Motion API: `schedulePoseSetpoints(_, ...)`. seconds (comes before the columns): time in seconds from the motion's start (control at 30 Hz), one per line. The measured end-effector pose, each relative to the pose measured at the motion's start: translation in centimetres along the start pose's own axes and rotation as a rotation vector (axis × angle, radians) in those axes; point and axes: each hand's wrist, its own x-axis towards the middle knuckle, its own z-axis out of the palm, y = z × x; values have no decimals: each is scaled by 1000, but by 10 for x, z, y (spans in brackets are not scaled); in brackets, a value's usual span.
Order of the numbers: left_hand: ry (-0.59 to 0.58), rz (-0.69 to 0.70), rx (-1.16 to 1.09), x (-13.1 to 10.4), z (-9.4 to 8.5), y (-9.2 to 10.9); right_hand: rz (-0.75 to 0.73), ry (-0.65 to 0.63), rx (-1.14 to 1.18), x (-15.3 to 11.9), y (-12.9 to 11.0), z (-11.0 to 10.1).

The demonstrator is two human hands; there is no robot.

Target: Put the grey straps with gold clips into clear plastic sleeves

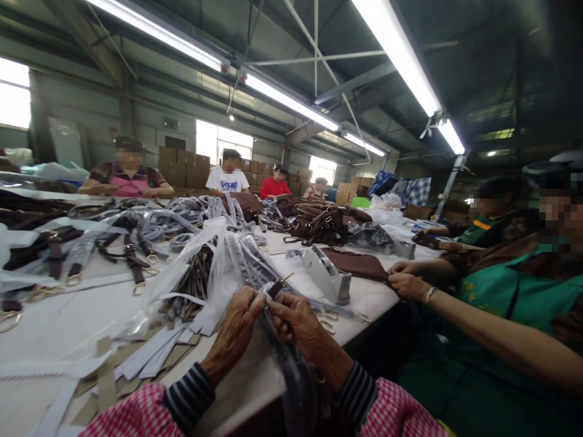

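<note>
Hands, bare and close together, are at the lower centre of the head camera's view, below striped cuffs and red-and-white checked sleeves. Left hand (234, 325) and right hand (304, 325) both pinch, thumb against fingers, the top of one strap (291, 379). A dark end with a thin gold-coloured metal piece pokes up between the fingertips; the exact grip there is too small to make out. Below the hands, the strap, greyish and seemingly wrapped in plastic, hangs down at the near edge of a white table (59, 321).

Just beyond the left hand, an open clear plastic bag (214, 243) holds a bundle of narrow strips. Left of that hand, flat white and tan strips (150, 358) lie scattered. Just beyond the right hand stands a grey tape dispenser (325, 276), with a flat brown pouch (353, 264) behind it. Dark straps with gold-coloured clasps (132, 255) spread across the left side, and a heap of brown bags (319, 221) fills the far middle.

At right, a co-worker in a green apron (501, 303) holds the pouch's near end with both hands. Another person sits beyond. Four more people are across the table, before stacked cardboard boxes (184, 167).
</note>
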Motion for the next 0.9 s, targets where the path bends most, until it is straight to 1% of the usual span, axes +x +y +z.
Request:
schedulePoseSetpoints(0.07, -3, -37, -21, 1, 1, -1, -9, -43, -24, 0, -3, -2)
schedulePoseSetpoints(0.13, -2, -60, -35, 1, 2, -2, -20, -46, -70, 2, -5, -2)
schedulePoseSetpoints(0.23, 17, -51, -27, 2, 4, -5, -37, 8, -125, 5, -5, 3)
schedulePoseSetpoints(0.33, 26, -32, -19, 2, 3, -6, -48, 43, -95, 7, -2, 10)
schedulePoseSetpoints(0.47, 14, -44, -12, 4, 0, -7, -13, 23, -18, 9, -3, 14)
schedulePoseSetpoints(0.6, 17, -34, 9, 5, 1, -11, 44, 23, -64, 11, -8, 14)
schedulePoseSetpoints(0.67, 25, -10, 34, 5, 3, -17, 78, 59, -82, 12, -8, 15)
schedulePoseSetpoints(0.77, 43, 73, 104, 2, 7, -31, 112, 104, -77, 14, -7, 17)
schedulePoseSetpoints(0.9, 79, 179, 174, -3, 6, -45, 130, 110, -99, 18, -5, 20)
